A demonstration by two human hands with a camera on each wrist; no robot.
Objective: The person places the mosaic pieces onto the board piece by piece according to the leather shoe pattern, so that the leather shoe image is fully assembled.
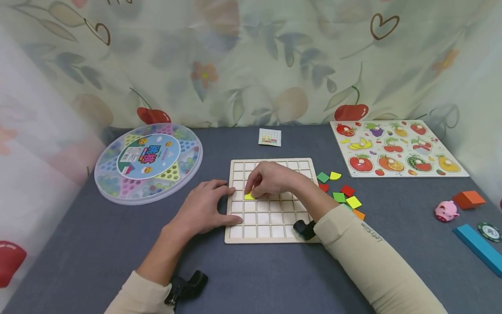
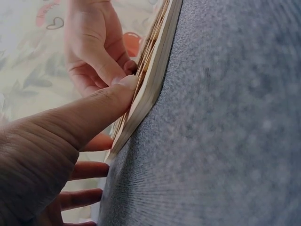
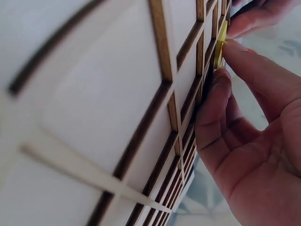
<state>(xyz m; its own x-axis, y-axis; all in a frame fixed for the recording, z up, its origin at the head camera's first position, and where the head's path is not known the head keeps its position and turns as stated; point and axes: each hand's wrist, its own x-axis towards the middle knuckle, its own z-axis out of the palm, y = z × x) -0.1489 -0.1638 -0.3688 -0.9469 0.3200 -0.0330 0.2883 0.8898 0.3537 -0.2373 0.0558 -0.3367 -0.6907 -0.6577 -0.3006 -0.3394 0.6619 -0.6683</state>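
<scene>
A wooden grid board (image 1: 256,239) with white square cells lies on the table. Over its left part, my right hand (image 1: 270,179) pinches a yellow tile (image 1: 249,196) with thumb and fingers. In the right wrist view this yellow tile (image 3: 220,44) stands slightly tilted at a cell, the thumb against it. My left hand (image 1: 204,207) rests at the board's left edge, thumb lying on the frame and fingers spread straight. The left wrist view shows that thumb (image 2: 101,110) on the rim.
Loose coloured tiles, among them a red tile (image 1: 347,190), lie right of the board. A small pattern card (image 1: 269,137) lies behind it. A round game box (image 1: 188,179) is at left, a fruit puzzle board (image 1: 408,171) at right, near a blue block (image 1: 478,249) and a pink pig (image 1: 446,211).
</scene>
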